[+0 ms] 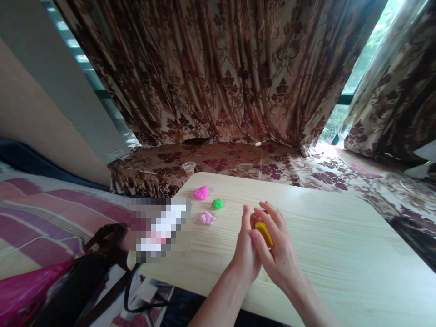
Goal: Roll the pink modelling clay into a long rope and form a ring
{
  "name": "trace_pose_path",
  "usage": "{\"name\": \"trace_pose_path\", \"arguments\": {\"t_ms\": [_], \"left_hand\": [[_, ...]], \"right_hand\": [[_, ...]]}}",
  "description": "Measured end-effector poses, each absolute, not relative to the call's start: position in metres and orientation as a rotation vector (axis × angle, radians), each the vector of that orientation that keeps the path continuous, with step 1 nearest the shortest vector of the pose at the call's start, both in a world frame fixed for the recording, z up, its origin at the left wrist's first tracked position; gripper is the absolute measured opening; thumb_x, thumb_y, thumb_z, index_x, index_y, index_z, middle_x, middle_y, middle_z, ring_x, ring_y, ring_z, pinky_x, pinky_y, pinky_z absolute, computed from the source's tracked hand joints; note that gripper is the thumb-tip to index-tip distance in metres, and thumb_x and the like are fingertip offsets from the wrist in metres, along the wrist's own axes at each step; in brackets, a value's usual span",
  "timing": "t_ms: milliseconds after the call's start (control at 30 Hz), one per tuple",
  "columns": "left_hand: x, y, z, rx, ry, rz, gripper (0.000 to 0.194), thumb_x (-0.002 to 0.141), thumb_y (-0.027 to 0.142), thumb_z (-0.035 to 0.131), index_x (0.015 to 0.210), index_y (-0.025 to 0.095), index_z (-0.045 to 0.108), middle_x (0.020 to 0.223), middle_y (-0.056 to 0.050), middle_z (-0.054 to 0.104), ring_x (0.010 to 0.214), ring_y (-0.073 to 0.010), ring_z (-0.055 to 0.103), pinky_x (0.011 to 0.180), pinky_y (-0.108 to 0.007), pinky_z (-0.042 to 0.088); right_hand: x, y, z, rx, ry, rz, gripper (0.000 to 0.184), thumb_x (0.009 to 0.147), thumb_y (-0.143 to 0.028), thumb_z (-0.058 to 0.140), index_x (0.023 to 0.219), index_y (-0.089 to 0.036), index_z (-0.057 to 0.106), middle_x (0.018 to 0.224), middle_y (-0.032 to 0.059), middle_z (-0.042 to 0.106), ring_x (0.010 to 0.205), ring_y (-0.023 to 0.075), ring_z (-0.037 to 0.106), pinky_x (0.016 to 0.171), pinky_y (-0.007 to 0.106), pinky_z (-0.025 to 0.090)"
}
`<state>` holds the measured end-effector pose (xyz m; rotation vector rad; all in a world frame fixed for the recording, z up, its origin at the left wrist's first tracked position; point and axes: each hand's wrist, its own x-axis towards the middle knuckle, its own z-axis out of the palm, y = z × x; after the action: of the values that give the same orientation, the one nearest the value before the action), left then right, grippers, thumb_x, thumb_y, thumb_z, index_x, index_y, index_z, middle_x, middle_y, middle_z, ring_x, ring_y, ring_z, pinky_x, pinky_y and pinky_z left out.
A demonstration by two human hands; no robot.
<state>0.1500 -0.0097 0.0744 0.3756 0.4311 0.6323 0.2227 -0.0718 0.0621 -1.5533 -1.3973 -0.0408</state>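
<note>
Indoors, in daylight. Across the back, heavy brown floral curtains (218, 77), falling in deep folds to a broad, fabric-covered ledge (272, 159) of matching pattern. At the right, between curtain panels, a bright window (357, 75) with blurred greenery (378, 34) outside; at the curtains' left edge, a narrower strip of glass (80, 54). Further left, a plain grey-and-beige wall (41, 100), then a bed (41, 197) spread in pink, purple and cream stripes. In front of the ledge, a pale wood-grain table (340, 231) with rounded corners.
</note>
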Motion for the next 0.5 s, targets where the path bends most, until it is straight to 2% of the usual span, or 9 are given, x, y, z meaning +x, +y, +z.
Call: {"name": "trace_pose_path", "arguments": {"t_ms": [33,100,133,200,267,367,433,500], "left_hand": [[0.148,-0.011,0.078,0.359,0.390,0.601,0.041,0.082,0.055,0.050,0.092,0.017,0.063,0.084,-0.004,0.066,0.075,-0.0155,0.063,0.070,-0.024,0.046],[0.143,-0.011,0.084,0.305,0.331,0.580,0.049,0.082,0.058,0.047,0.113,0.021,0.057,0.111,-0.007,0.063,0.100,-0.0205,0.060,0.085,-0.028,0.044],[0.140,-0.010,0.085,0.274,0.313,0.583,0.053,0.082,0.058,0.046,0.120,0.022,0.053,0.120,-0.008,0.058,0.108,-0.0216,0.056,0.089,-0.030,0.043],[0.138,-0.009,0.082,0.223,0.274,0.552,0.058,0.083,0.058,0.045,0.127,0.021,0.046,0.128,-0.010,0.053,0.116,-0.0234,0.052,0.094,-0.033,0.041],[0.139,-0.011,0.075,0.187,0.239,0.490,0.058,0.084,0.057,0.043,0.127,0.017,0.046,0.126,-0.012,0.054,0.114,-0.0253,0.053,0.093,-0.035,0.042],[0.143,-0.021,0.064,0.185,0.207,0.427,0.054,0.086,0.054,0.043,0.116,0.010,0.054,0.112,-0.015,0.062,0.105,-0.0267,0.058,0.088,-0.034,0.044],[0.146,-0.028,0.060,0.202,0.193,0.395,0.052,0.086,0.054,0.044,0.105,0.009,0.059,0.104,-0.015,0.064,0.101,-0.0266,0.060,0.085,-0.032,0.044],[0.146,-0.031,0.061,0.199,0.197,0.377,0.049,0.084,0.054,0.046,0.100,0.010,0.061,0.098,-0.013,0.066,0.096,-0.0255,0.062,0.083,-0.031,0.044]], "right_hand": [[0.220,-0.070,0.060,-1.531,-1.409,-0.045,0.031,0.086,-0.021,0.050,0.117,-0.022,0.054,0.129,0.0084,0.049,0.123,0.0249,0.040,0.106,0.048,0.027],[0.216,-0.068,0.056,-1.449,-1.390,-0.013,0.025,0.086,-0.017,0.050,0.110,-0.022,0.057,0.113,0.0075,0.059,0.110,0.0220,0.052,0.097,0.042,0.039],[0.214,-0.068,0.055,-1.402,-1.370,0.008,0.022,0.086,-0.016,0.050,0.106,-0.022,0.058,0.106,0.0067,0.061,0.103,0.0204,0.056,0.090,0.038,0.044],[0.212,-0.068,0.054,-1.350,-1.319,0.033,0.012,0.085,-0.016,0.053,0.095,-0.021,0.059,0.093,0.0046,0.062,0.088,0.0179,0.059,0.076,0.031,0.048],[0.212,-0.068,0.055,-1.376,-1.259,0.024,0.004,0.083,-0.018,0.057,0.080,-0.020,0.057,0.078,0.0012,0.060,0.073,0.0153,0.058,0.068,0.028,0.046],[0.216,-0.067,0.055,-1.477,-1.183,0.015,0.016,0.084,-0.022,0.056,0.069,-0.021,0.051,0.064,-0.0025,0.054,0.058,0.0122,0.051,0.059,0.026,0.041],[0.220,-0.067,0.056,-1.530,-1.171,-0.003,0.019,0.087,-0.024,0.051,0.069,-0.021,0.050,0.062,-0.0026,0.051,0.055,0.0121,0.048,0.055,0.026,0.040],[0.223,-0.068,0.058,-1.586,-1.219,-0.044,0.014,0.087,-0.026,0.050,0.074,-0.020,0.051,0.071,0.0005,0.055,0.063,0.0145,0.052,0.058,0.027,0.042]]}}
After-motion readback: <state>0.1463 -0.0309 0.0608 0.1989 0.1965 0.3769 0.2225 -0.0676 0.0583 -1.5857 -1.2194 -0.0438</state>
